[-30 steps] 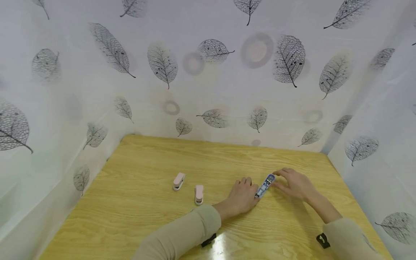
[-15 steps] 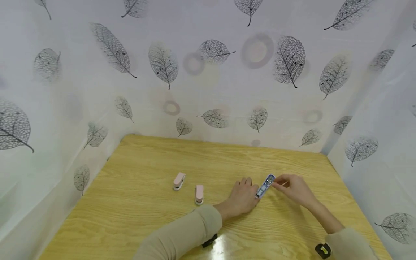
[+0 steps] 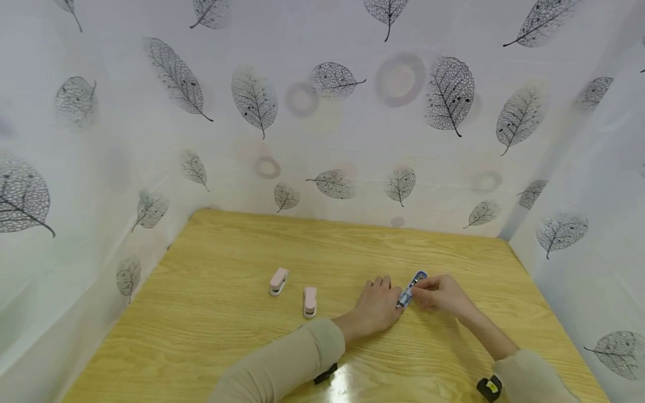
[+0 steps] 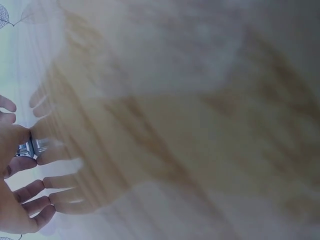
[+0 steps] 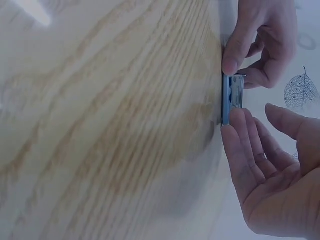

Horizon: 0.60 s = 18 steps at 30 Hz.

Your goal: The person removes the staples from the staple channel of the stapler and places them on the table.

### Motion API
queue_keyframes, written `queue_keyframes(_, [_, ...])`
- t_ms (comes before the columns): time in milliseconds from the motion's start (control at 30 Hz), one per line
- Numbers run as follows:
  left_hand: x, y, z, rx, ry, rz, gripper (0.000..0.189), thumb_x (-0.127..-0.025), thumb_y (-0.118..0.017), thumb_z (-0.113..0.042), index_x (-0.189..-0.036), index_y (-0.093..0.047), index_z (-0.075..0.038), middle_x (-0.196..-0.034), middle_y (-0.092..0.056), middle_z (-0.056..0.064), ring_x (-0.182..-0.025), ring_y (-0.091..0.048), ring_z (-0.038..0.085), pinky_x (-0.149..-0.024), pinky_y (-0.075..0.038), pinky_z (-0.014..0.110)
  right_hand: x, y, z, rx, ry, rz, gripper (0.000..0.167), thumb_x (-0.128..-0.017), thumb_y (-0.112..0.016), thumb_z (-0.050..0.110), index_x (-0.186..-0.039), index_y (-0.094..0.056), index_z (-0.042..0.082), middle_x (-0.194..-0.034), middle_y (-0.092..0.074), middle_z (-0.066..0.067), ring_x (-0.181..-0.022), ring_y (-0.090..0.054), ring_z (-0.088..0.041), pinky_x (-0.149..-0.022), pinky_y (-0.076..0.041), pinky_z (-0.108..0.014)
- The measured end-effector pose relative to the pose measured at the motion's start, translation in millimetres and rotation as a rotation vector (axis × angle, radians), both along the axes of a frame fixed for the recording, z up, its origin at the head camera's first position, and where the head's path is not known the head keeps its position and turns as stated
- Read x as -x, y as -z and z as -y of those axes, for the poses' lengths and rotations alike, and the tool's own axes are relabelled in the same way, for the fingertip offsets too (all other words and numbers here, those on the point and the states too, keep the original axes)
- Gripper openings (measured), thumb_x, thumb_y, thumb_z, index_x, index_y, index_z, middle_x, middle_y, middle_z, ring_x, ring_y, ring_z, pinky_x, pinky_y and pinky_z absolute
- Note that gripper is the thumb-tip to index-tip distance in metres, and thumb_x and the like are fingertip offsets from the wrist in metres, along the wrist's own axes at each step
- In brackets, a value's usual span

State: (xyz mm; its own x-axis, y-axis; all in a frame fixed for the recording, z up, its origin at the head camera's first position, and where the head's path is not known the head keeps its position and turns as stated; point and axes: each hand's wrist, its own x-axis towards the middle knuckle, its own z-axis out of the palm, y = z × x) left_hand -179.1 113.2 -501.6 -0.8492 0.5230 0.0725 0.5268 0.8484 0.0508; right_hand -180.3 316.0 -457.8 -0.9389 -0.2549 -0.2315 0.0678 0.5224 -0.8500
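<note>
A blue stapler with bare metal parts showing lies at a slant on the wooden table, its far end to the right. My left hand rests on the table and pinches the near end; in the right wrist view its thumb presses on the stapler's blue base. My right hand is over the middle of the stapler in the head view, partly hiding it. In the right wrist view its fingers reach forward to the stapler's end, the thumb apart from them. The left wrist view shows only the stapler's metal end between fingers.
Two pink staplers stand left of my left hand, one farther back and one nearer. A leaf-printed white sheet hangs behind and on both sides of the wooden table.
My right hand has moved from the stapler's far end leftward, over its middle, its fingers drawing closer together. My left hand and the pink staplers have stayed put.
</note>
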Motion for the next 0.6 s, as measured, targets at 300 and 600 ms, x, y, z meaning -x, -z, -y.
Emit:
queue_keyframes(300, [-1.7,-1.0,0.2,0.029,-0.003,-0.007,0.036,-0.103,-0.06,-0.057,-0.125,-0.069,-0.029,-0.124,-0.064,-0.003,-0.111,-0.061,0.012,-0.088,-0.051,0.03,4.5,6.4,5.4,-0.046,-0.022,0.007,0.03,-0.101,-0.069,0.011,-0.115,-0.071,-0.016,-0.093,-0.079,-0.02,-0.073,-0.075,-0.017,-0.066,-0.063,-0.031])
queue_keyframes(600, [-0.4,-0.4,0.3,0.028,-0.002,-0.01,0.034,-0.103,-0.059,-0.057,-0.123,-0.068,-0.031,-0.124,-0.064,-0.003,-0.112,-0.06,0.013,-0.089,-0.05,0.031,6.3,3.1,18.6,-0.141,0.009,0.041,0.025,-0.098,-0.073,0.013,-0.107,-0.077,-0.01,-0.086,-0.08,-0.016,-0.07,-0.075,-0.018,-0.063,-0.062,-0.033])
